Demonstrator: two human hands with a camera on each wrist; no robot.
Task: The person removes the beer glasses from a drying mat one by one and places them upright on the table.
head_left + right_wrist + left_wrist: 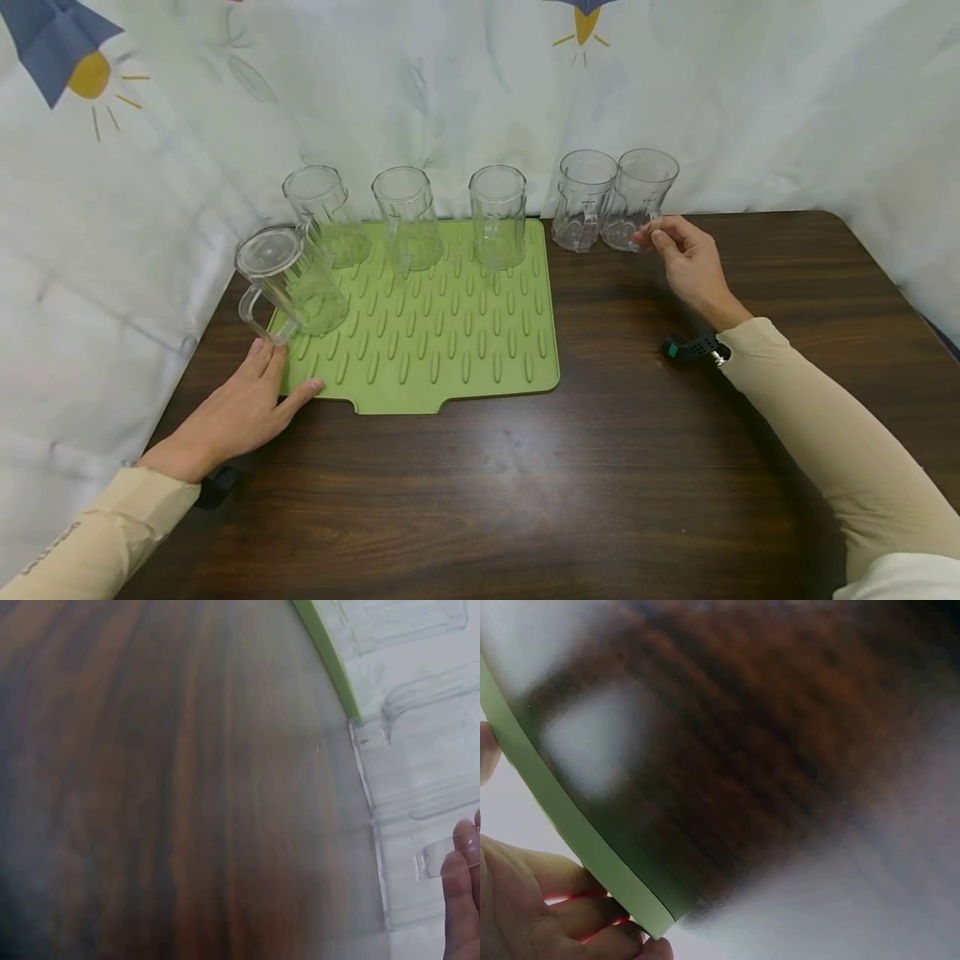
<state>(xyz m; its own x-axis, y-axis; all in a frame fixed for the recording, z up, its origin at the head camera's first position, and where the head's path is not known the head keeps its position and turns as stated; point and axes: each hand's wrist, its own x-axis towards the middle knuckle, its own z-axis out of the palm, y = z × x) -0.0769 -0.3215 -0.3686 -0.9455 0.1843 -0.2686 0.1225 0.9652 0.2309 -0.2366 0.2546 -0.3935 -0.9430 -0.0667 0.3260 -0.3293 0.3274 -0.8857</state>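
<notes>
At the right, my right hand (688,260) pinches the handle of a clear glass mug (637,196) standing upright on the table. In the right wrist view its fingertips (456,877) meet that mug's handle (435,859). Close beside it stands a second clear mug (583,196). My left hand (242,406) rests at the left front corner of a green ribbed mat (465,367), fingers extended and thumb on the edge. The left wrist view shows its fingers (592,919) against the mat's rim (577,832). Just beyond them is a mug (300,279) on the mat.
Three more clear mugs stand in a row along the mat's back: left (337,229), middle (408,225) and right (498,221). The dark wooden table (510,492) extends in front and to the right. A patterned white curtain (465,92) hangs directly behind.
</notes>
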